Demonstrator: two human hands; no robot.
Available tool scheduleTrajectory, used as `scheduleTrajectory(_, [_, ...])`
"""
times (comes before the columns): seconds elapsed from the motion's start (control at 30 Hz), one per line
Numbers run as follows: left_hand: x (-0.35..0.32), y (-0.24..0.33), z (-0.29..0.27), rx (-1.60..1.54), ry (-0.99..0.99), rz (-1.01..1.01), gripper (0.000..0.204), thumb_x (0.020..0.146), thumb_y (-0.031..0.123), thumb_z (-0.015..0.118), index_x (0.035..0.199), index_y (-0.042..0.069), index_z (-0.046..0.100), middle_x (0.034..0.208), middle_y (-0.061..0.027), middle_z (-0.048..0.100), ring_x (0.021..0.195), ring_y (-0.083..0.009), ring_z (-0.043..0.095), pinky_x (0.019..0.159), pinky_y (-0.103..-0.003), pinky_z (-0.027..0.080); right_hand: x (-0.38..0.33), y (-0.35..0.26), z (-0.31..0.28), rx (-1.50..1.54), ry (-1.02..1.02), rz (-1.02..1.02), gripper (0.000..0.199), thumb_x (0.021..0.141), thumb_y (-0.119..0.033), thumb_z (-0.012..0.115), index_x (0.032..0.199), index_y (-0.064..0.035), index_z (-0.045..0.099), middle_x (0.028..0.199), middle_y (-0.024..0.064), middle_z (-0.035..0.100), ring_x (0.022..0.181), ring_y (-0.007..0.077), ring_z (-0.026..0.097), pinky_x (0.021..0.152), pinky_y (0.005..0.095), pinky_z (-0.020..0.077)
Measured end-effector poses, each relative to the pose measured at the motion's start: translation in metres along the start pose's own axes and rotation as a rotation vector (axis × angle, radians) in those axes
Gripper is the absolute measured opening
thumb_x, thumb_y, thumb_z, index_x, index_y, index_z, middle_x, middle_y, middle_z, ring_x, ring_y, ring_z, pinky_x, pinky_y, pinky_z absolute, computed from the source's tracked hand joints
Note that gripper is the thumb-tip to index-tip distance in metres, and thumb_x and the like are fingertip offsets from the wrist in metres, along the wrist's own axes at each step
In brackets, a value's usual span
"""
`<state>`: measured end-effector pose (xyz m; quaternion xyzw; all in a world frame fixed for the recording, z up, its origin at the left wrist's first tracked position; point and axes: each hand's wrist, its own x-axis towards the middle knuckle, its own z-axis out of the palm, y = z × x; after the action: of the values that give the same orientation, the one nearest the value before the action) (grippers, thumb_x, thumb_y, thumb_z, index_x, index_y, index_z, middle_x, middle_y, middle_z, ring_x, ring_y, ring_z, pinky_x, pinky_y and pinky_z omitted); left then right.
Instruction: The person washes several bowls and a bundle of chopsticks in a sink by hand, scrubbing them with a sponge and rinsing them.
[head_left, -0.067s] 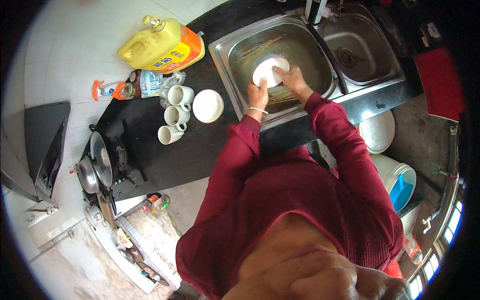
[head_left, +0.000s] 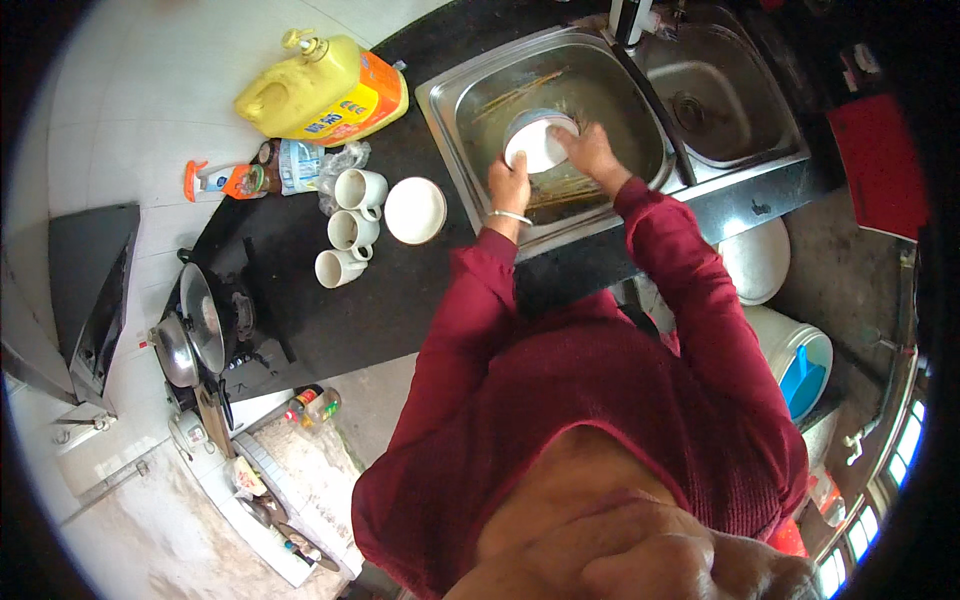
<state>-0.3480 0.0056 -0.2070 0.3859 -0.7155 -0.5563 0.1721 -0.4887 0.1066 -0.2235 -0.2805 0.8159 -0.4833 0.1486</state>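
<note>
We hold a white bowl [head_left: 540,143] over the left sink [head_left: 470,80], left hand [head_left: 510,185] gripping its rim at 7 o'clock, right hand [head_left: 590,152] closed on the rim at 3 o'clock. It looks ceramic: stiff, breakable, likely wet and slippery, so rim grips suit. It is round with no long axis, its mouth tilted up toward us.

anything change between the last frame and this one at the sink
Hardly anything. Both hands keep hold of the white bowl over the left sink basin: the left hand at its lower left edge, the right hand at its right side, in the same grip. Any shift of the bowl is too slight to tell. The three mugs, the white dish and the yellow jug stayed put on the counter.
</note>
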Motion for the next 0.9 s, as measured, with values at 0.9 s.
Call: scheduleTrajectory(0.9, [-0.026, 0.011, 0.007, -0.702, -0.331, -0.528, 0.035, 0.087, 0.020, 0.043, 0.113, -0.003, 0.040, 0.081, -0.0201, 0.060, 0.056, -0.0275, 0.061, 0.048, -0.037, 0.055, -0.021, 0.003, -0.008, 0.524, -0.192, 0.575, 0.052, 0.083, -0.043, 0.054, 0.113, -0.0006, 0.051, 0.107, 0.0128, 0.055, 0.090, 0.0195, 0.058, 0.066, 0.0339, 0.0512])
